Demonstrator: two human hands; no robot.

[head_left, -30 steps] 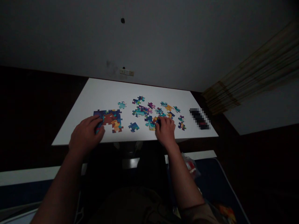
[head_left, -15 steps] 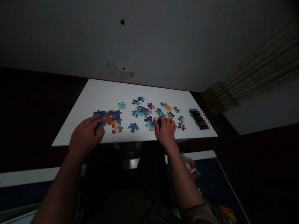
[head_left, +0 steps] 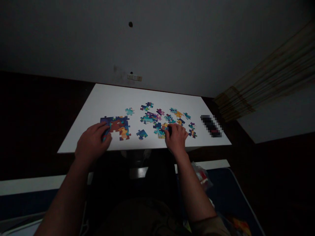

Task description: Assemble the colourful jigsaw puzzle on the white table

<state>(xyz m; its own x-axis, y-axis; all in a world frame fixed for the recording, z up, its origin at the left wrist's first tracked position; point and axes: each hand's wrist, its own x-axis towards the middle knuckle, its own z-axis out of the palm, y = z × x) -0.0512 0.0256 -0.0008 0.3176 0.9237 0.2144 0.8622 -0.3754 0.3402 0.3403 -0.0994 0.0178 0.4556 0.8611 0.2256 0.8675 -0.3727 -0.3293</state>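
My left hand (head_left: 91, 141) rests at the left side of a partly joined jigsaw puzzle (head_left: 124, 122), which shows a brown figure on dark blue. Its thumb and fingers close around a blue-teal puzzle piece (head_left: 105, 133), mostly covered by the hand. Over the near right part of a group of loose puzzle pieces (head_left: 149, 118) is my right hand (head_left: 176, 137), its fingers curled. Something dark shows between that thumb and forefinger, too hidden to name. A single blue puzzle piece (head_left: 141, 134) lies between the two hands, and a light teal piece (head_left: 129, 111) lies beyond the joined part.
The white table (head_left: 110, 95) stands against a grey wall (head_left: 172, 49) with sockets (head_left: 134, 77). A blurred-out dark object (head_left: 211, 126) lies at the table's right end. A curtain (head_left: 236, 95) hangs at right. Below, a plastic bag (head_left: 203, 177) lies on a dark blue seat (head_left: 221, 186).
The whole view has shifted slightly, so everything sits a little farther right. Both hands keep nearly the same places and poses over the pieces.
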